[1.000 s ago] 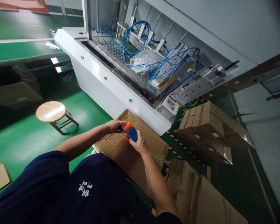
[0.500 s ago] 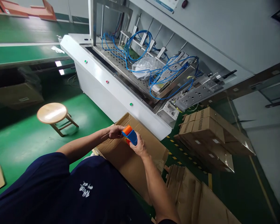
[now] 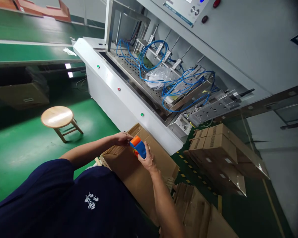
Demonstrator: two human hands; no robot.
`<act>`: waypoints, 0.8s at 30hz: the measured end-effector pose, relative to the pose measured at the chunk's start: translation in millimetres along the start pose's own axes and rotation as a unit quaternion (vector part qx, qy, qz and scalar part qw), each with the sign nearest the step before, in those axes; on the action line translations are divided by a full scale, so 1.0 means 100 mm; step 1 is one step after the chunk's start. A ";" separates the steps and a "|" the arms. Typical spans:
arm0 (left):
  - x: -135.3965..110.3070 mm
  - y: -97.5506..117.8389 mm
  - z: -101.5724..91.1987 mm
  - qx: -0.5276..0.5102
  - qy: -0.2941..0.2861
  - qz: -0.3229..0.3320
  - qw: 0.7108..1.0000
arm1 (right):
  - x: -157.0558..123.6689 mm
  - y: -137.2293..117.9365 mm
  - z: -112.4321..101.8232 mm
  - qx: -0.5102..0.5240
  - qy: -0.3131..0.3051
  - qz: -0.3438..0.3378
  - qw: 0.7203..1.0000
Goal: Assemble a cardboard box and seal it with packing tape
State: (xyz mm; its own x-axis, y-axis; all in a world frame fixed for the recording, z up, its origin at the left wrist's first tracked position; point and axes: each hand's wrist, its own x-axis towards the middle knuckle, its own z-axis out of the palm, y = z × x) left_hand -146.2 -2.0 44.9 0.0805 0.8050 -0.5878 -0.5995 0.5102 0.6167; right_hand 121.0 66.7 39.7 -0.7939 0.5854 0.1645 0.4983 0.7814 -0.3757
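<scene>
Over the flattened cardboard point(image 3: 139, 175), a blue tape dispenser point(image 3: 141, 149) with an orange roller end is held at a slant. My right hand point(image 3: 148, 160) wraps round its blue body from the right, with the thumb below. On the other side my left hand point(image 3: 124, 138) has its fingers drawn together at the orange end, touching it. The left fingertips are partly hidden, and no strip of tape can be made out. A bit of red and yellow shows at the dispenser's underside.
Ahead stands a white machine point(image 3: 106, 84) with blue hoses point(image 3: 149, 54) and a clear plastic bag point(image 3: 160, 77). A wooden stool point(image 3: 57, 116) is at left. Stacked cartons point(image 3: 213, 148) stand at right, folded cardboard point(image 3: 191, 211) below them. A green conveyor point(image 3: 39, 51) runs far left.
The camera view has shifted slightly, so the machine sits further right and more of its panel shows. Both hands keep the tape dispenser in nearly the same place.
</scene>
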 end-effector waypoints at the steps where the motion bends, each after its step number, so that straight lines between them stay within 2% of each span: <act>1: 0.00 0.01 0.00 0.034 0.020 0.022 0.999 | 0.01 -0.01 -0.01 -0.012 -0.010 -0.004 1.000; 5: 0.00 0.10 -0.01 0.222 0.076 0.107 0.966 | 0.10 -0.11 -0.08 -0.043 -0.063 -0.011 0.997; 7: -0.02 0.20 -0.07 0.267 0.094 0.118 0.952 | 0.11 -0.15 -0.14 -0.059 -0.088 -0.008 0.994; 9: -0.07 0.37 -0.20 0.256 0.111 0.108 0.954 | 0.07 -0.12 -0.21 -0.072 -0.108 0.000 0.991; 13: -0.25 0.78 -0.62 0.221 0.183 0.092 0.954 | -0.11 0.06 -0.36 -0.075 -0.127 0.026 0.989; 16: -0.37 0.95 -0.83 0.223 0.202 0.058 0.952 | -0.20 0.14 -0.44 -0.085 -0.162 0.022 0.983; 24: -0.39 0.88 -0.78 0.219 0.213 0.032 0.952 | 0.06 -0.16 -0.55 -0.154 -0.275 0.098 0.944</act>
State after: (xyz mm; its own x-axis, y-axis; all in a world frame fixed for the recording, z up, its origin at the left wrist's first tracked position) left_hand -264.1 -12.6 81.1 -0.3306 0.6912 -0.6426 -0.1959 0.6158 0.7632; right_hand 127.2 69.4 96.8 -0.6941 0.5904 -0.4118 0.6651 0.7448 -0.0532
